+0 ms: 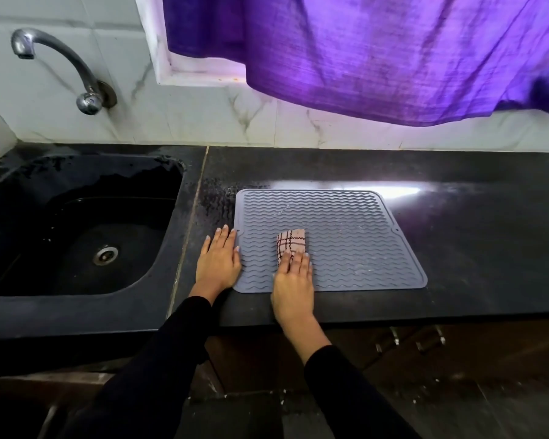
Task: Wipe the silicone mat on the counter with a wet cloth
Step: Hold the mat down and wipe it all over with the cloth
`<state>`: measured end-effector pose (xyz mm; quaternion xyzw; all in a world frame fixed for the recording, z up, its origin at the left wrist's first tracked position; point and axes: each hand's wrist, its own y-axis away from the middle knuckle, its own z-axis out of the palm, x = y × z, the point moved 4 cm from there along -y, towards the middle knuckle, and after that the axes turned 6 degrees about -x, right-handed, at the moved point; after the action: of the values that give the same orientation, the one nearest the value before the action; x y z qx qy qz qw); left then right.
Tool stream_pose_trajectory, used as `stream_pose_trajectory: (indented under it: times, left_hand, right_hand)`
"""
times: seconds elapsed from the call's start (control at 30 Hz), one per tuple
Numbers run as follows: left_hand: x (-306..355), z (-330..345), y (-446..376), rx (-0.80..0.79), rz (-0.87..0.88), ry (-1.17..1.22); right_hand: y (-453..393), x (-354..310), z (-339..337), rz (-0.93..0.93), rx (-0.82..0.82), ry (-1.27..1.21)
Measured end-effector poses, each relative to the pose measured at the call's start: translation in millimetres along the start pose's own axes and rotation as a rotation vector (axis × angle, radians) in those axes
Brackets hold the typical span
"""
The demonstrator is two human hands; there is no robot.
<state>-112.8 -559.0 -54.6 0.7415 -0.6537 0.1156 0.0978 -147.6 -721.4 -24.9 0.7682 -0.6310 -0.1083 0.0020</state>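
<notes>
A grey silicone mat (355, 229) with wavy ridges lies flat on the black counter (473, 236), right of the sink. A folded pale cloth (291, 242) with dark checked lines sits on the mat's left half. My right hand (293, 285) lies flat with straight fingers pressing on the near part of the cloth. My left hand (218, 261) rests flat on the counter at the mat's left edge, fingers straight, its thumb side touching the mat's rim.
A black sink (76, 236) with a metal drain is set into the counter at the left, under a chrome tap (61, 68) on the tiled wall. A purple curtain (377, 52) hangs above the back of the counter. Cabinet handles (409, 340) show below the counter's front edge.
</notes>
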Motion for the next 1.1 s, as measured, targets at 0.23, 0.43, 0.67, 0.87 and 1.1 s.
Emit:
stream_pose_trajectory:
  times: [0.23,0.43,0.67,0.87,1.1]
  left_hand:
    - [3,-1,-1,-0.013,-0.003,-0.011]
    - [4,-5,3,-0.024,0.016,0.007]
    - [4,-6,5,0.0,0.021,0.033]
    - [4,-4,2,0.021,0.018,0.033]
    - [4,-4,3,0.02,0.021,0.027]
  right_hand:
    - [-14,9,-14,-0.018,0.002,-0.013]
    - [-30,51,-59,0.201,-0.064,-0.792]
    - [-22,41,-61,0.221,0.116,-0.433]
    - [-12,10,-3,0.138,0.016,0.075]
    - [-12,21,-25,0.07,0.071,0.018]
